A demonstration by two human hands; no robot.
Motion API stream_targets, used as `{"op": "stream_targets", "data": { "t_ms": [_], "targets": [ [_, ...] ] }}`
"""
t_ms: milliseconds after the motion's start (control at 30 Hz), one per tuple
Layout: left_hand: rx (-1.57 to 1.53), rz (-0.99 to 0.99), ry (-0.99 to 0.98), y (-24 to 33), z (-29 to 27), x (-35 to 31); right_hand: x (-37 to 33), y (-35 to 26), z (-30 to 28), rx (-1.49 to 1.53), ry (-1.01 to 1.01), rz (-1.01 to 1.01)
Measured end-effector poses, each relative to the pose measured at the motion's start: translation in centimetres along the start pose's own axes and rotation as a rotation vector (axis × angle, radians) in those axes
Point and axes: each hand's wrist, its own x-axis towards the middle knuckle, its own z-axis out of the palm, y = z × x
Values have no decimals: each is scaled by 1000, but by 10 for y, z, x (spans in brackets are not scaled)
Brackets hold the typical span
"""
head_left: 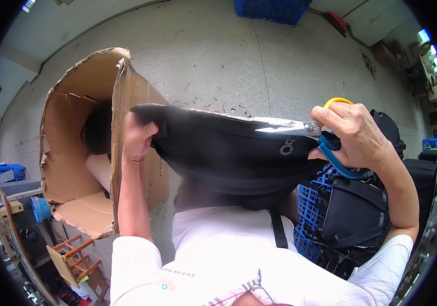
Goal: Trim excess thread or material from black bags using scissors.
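A black fabric piece, apparently a bag, is stretched in front of me, with a pale edge along its top and a grey printed mark near its right end. My left hand, partly blurred, pinches its upper left corner. In my right hand is a pair of scissors with one yellow and one blue handle loop. Their metal blades point left and lie along the fabric's top edge. Fingers of the right hand also sit close to the fabric's right end; whether they grip it is unclear.
An open cardboard box stands at my left, with a dark item inside. To my right, black bags lie on a blue plastic basket. A wooden stool is at lower left, a blue crate far ahead. Small dark scraps litter the floor.
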Motion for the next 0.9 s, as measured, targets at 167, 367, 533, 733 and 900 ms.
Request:
{"op": "stream_targets", "data": {
  "t_ms": [167, 367, 533, 733, 900],
  "targets": [
    [30, 32, 26, -1, -1, -6, -1, 0, 5, 130, 31, -37],
    [88, 101, 110, 0, 6, -12, -4, -3, 8, 149, 37, -32],
    [111, 106, 143, 3, 10, -16, -5, -7, 3, 167, -7, 35],
    [202, 165, 138, 6, 21, -19, 11, -21, -9, 39, -7, 16],
    [239, 214, 160, 5, 23, -23, 10, -19, -3, 179, -66, 0]
  ]
}}
